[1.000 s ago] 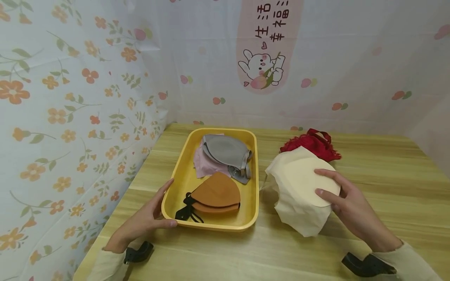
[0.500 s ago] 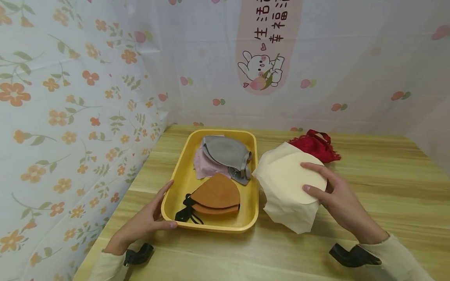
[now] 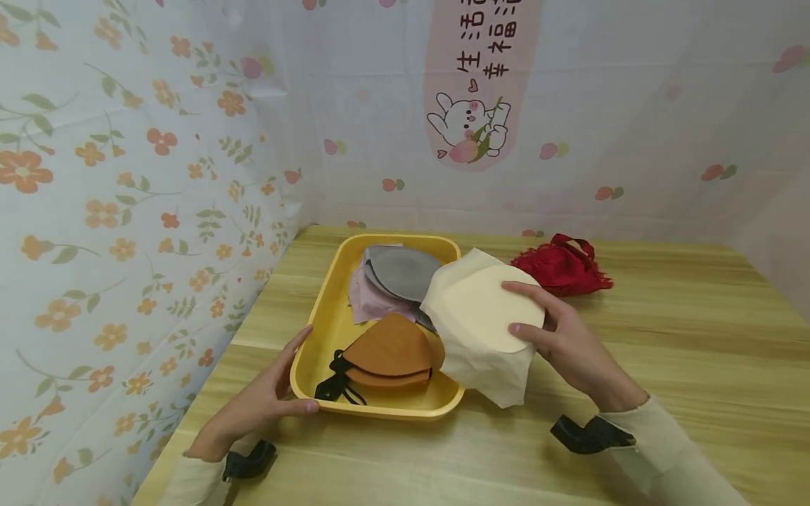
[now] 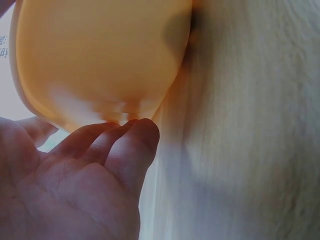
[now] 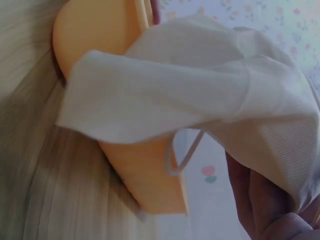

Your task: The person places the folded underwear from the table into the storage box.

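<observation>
My right hand (image 3: pixel 569 341) grips a cream bucket hat (image 3: pixel 487 309) by its round flat crown, thumb and fingers on the near side. The hat's wide floppy brim (image 5: pixel 150 95) droops in the right wrist view, and a thin cord (image 5: pixel 187 155) hangs below it. In the head view the hat overlaps the right rim of a yellow tray (image 3: pixel 319 320). My left hand (image 3: pixel 259 393) holds the tray's near left corner, its fingertips (image 4: pixel 142 130) against the outer wall. Inside the tray lie an orange folded hat (image 3: pixel 392 351) with black straps and a grey folded hat (image 3: pixel 401 270).
Under the grey hat is a pale pink cloth piece (image 3: pixel 370 299). A red fabric hat (image 3: pixel 563 267) with a frayed edge sits at the back right of the wooden table (image 3: pixel 683 365). Floral curtains (image 3: pixel 354 112) stand close behind and to the left.
My right hand has carried the cream hat leftward, from beside the tray to over its right rim. The left hand and the tray have stayed in place.
</observation>
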The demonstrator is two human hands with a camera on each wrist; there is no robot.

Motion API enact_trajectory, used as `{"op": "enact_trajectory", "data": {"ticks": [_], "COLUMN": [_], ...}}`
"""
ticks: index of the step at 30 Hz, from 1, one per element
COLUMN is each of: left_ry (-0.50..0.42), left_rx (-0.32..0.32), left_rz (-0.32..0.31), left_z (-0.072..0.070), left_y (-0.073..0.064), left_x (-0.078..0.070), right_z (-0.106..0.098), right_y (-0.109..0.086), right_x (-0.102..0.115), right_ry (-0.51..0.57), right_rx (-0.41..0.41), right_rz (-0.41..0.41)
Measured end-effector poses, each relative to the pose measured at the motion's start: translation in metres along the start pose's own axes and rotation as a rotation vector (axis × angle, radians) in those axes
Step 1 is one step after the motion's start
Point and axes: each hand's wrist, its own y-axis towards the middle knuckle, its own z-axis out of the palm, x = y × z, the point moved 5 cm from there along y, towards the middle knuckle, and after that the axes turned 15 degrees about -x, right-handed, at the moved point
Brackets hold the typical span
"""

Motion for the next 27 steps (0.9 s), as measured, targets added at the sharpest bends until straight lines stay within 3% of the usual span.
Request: {"op": "enact_trajectory", "data": {"ticks": [18, 27], "left_ry": [-0.005, 0.008], "left_rx": [-0.002, 0.007], "left_rz": [-0.005, 0.018], "left_z": [-0.002, 0.001], "left_y": [-0.001, -0.001], "left_x": [-0.002, -0.003], "right_z": [0.039, 0.052], "right_y": [0.018, 0.023], "right_x": [-0.004, -0.014], "right_ry": [-0.018, -0.067], "right_rx": [0.086, 0.088], "right_rz": [0.032, 0.04]}}
